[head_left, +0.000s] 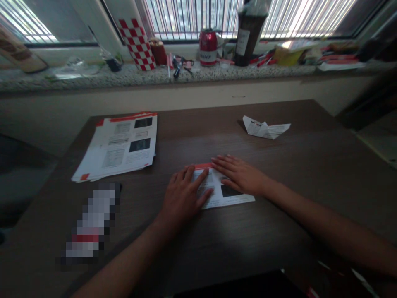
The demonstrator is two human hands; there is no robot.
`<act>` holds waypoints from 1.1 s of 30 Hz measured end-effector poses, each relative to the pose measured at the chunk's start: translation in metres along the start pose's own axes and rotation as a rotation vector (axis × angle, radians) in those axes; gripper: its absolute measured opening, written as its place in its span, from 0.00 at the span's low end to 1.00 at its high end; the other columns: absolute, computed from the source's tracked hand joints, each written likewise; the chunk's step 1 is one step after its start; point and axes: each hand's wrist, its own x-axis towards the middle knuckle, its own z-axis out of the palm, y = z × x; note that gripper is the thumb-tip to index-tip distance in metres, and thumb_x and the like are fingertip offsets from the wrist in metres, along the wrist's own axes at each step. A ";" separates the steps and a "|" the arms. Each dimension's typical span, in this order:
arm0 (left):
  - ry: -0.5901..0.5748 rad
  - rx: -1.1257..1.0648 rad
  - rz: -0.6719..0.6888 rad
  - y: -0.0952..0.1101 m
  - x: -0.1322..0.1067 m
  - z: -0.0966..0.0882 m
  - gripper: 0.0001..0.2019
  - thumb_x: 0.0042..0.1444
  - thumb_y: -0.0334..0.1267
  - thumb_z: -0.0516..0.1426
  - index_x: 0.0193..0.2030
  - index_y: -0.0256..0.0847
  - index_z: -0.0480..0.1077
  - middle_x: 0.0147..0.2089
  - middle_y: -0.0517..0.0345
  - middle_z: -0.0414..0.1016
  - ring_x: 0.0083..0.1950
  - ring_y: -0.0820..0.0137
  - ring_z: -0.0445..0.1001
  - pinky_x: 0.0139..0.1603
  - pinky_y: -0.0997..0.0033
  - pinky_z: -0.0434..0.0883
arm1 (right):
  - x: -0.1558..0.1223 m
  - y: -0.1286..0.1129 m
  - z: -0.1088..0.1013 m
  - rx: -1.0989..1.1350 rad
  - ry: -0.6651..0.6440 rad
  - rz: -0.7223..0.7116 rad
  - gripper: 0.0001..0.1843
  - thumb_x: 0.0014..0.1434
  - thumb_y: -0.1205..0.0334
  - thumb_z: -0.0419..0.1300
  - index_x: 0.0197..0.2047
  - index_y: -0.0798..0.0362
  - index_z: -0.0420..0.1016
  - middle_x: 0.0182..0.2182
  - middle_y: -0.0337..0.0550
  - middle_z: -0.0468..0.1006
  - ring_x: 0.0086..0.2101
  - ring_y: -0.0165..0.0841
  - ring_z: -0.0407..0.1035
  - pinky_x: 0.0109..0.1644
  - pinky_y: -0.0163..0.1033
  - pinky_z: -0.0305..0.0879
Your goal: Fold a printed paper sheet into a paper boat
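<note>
A printed sheet of paper (214,201) with a red strip along its far edge lies flat on the brown table (198,244); it looks folded. Across its left side rests my left hand (182,192), fingers spread and pressing down. My right hand (240,174) lies flat over the far right part, its fingertips at the red edge. Both hands hide much of the print. Beyond them, toward the right, sits a folded paper boat (265,129).
At the back left is a stack of printed sheets (119,145). A blurred-out phone-like object (93,221) lies nearer on the left. Along the granite sill (180,78) stand a red can (208,47), a dark bottle (248,37) and a checkered red-and-white container (138,45).
</note>
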 end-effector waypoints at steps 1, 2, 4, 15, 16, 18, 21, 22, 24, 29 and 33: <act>0.002 0.002 -0.003 0.000 0.000 0.000 0.28 0.70 0.55 0.56 0.74 0.52 0.64 0.69 0.44 0.67 0.66 0.46 0.67 0.65 0.43 0.66 | 0.001 0.002 0.004 0.015 -0.019 -0.018 0.36 0.77 0.49 0.50 0.80 0.46 0.43 0.77 0.45 0.52 0.75 0.41 0.48 0.78 0.57 0.47; 0.004 0.003 -0.004 0.000 0.000 0.000 0.28 0.70 0.55 0.56 0.74 0.52 0.64 0.69 0.44 0.67 0.66 0.46 0.67 0.65 0.43 0.66 | 0.002 0.003 0.007 0.025 -0.030 -0.021 0.36 0.77 0.50 0.50 0.81 0.45 0.41 0.77 0.44 0.50 0.75 0.41 0.46 0.78 0.57 0.46; 0.008 0.004 -0.006 -0.001 0.000 0.001 0.29 0.70 0.55 0.56 0.74 0.52 0.64 0.69 0.44 0.67 0.66 0.46 0.67 0.65 0.43 0.67 | 0.002 0.006 0.010 0.035 -0.040 -0.021 0.36 0.77 0.49 0.49 0.81 0.44 0.39 0.77 0.43 0.48 0.75 0.40 0.45 0.78 0.56 0.45; 0.105 0.019 0.234 0.011 -0.016 -0.009 0.20 0.75 0.42 0.52 0.68 0.39 0.69 0.68 0.42 0.71 0.67 0.52 0.71 0.68 0.49 0.67 | 0.001 0.007 0.014 0.075 -0.034 -0.010 0.36 0.77 0.48 0.49 0.80 0.46 0.43 0.77 0.43 0.49 0.75 0.39 0.44 0.78 0.54 0.42; 0.095 -0.023 0.338 0.016 -0.020 -0.008 0.20 0.75 0.41 0.52 0.68 0.38 0.68 0.67 0.43 0.72 0.67 0.54 0.71 0.68 0.52 0.67 | 0.001 0.007 0.014 0.079 -0.035 -0.012 0.35 0.77 0.48 0.49 0.80 0.46 0.43 0.77 0.43 0.49 0.75 0.39 0.44 0.78 0.54 0.43; 0.036 -0.096 0.483 0.026 -0.028 -0.005 0.21 0.76 0.44 0.51 0.69 0.37 0.67 0.67 0.44 0.73 0.69 0.56 0.69 0.68 0.55 0.67 | 0.001 0.007 0.014 0.086 -0.032 -0.017 0.36 0.77 0.48 0.49 0.80 0.45 0.42 0.77 0.43 0.49 0.75 0.40 0.44 0.78 0.55 0.43; -0.080 -0.168 0.491 0.039 -0.034 0.000 0.26 0.75 0.49 0.53 0.74 0.43 0.61 0.69 0.50 0.71 0.70 0.57 0.68 0.70 0.54 0.66 | 0.002 0.007 0.014 0.093 -0.018 -0.020 0.36 0.76 0.48 0.50 0.81 0.44 0.41 0.77 0.43 0.48 0.75 0.40 0.44 0.78 0.56 0.44; -0.100 -0.179 0.480 0.042 -0.034 0.001 0.27 0.75 0.50 0.53 0.75 0.45 0.60 0.70 0.51 0.71 0.70 0.57 0.68 0.70 0.52 0.66 | 0.002 0.007 0.013 0.091 -0.016 -0.021 0.36 0.76 0.49 0.50 0.81 0.43 0.40 0.77 0.43 0.48 0.75 0.39 0.45 0.78 0.56 0.43; -0.120 -0.190 0.459 0.046 -0.035 0.002 0.27 0.75 0.52 0.52 0.76 0.47 0.58 0.70 0.51 0.70 0.70 0.57 0.67 0.71 0.50 0.65 | 0.002 0.007 0.013 0.085 -0.013 -0.020 0.36 0.76 0.49 0.50 0.81 0.42 0.40 0.77 0.42 0.49 0.75 0.39 0.45 0.78 0.54 0.42; -0.155 -0.209 0.408 0.049 -0.036 0.003 0.27 0.75 0.54 0.49 0.76 0.51 0.58 0.72 0.51 0.68 0.70 0.55 0.66 0.71 0.46 0.62 | 0.002 0.006 0.011 0.064 -0.030 -0.022 0.36 0.76 0.46 0.50 0.80 0.46 0.43 0.77 0.44 0.48 0.75 0.40 0.44 0.78 0.55 0.43; -0.121 -0.210 0.384 0.051 -0.037 0.008 0.27 0.76 0.54 0.49 0.77 0.53 0.57 0.71 0.52 0.68 0.69 0.55 0.67 0.70 0.46 0.62 | 0.002 0.006 0.011 0.050 -0.034 -0.030 0.36 0.76 0.46 0.49 0.80 0.48 0.44 0.78 0.45 0.48 0.75 0.41 0.44 0.78 0.57 0.43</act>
